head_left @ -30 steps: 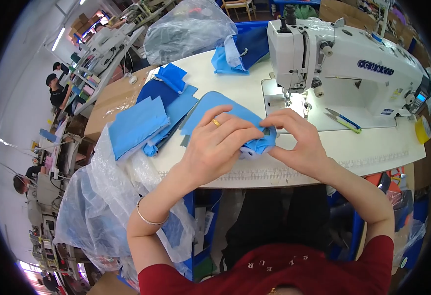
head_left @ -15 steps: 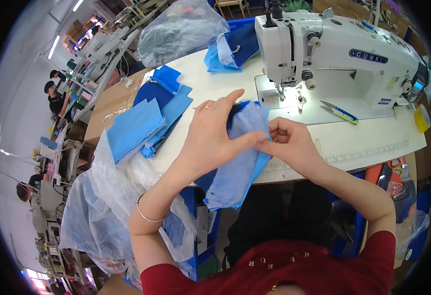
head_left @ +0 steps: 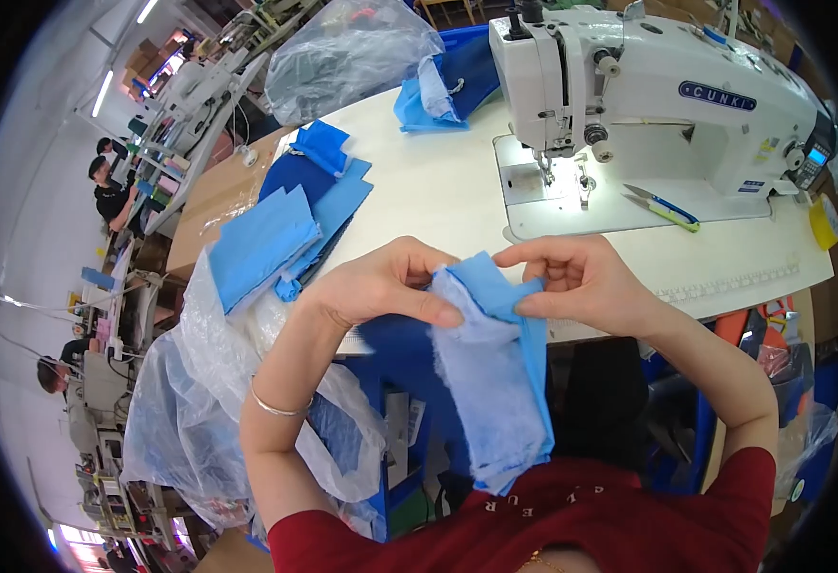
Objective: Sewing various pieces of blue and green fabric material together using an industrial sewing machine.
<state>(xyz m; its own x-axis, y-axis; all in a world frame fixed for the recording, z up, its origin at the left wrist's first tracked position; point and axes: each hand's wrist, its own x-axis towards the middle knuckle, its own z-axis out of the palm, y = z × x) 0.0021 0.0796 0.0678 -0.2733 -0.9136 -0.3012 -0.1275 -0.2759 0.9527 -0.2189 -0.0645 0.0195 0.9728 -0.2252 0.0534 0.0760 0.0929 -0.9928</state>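
Observation:
Between my hands hangs a layered fabric piece [head_left: 490,392], light blue with a pale fuzzy side facing up, beyond the table's near edge. My left hand [head_left: 395,286] pinches its upper left corner, thumb on the pale side. My right hand [head_left: 576,282] grips the upper right edge, where a light blue flap folds over. Dark blue fabric [head_left: 409,363] hangs under my left hand, partly hidden. To the left lies a pile of cut pieces: light blue panels [head_left: 266,244], a dark blue piece [head_left: 299,181] and a bright blue one [head_left: 321,148].
A white sewing machine [head_left: 667,91] stands at the back right, beside thread snips [head_left: 662,208] and yellow tape [head_left: 825,222]. More blue fabric [head_left: 447,86] lies behind. Clear plastic bags [head_left: 190,420] hang at the left edge. Other people [head_left: 113,191] sit far left.
Both hands have come nearer to me, carrying the fabric off the sewing area. Its top edge is now folded over, and my right hand has shifted onto that fold.

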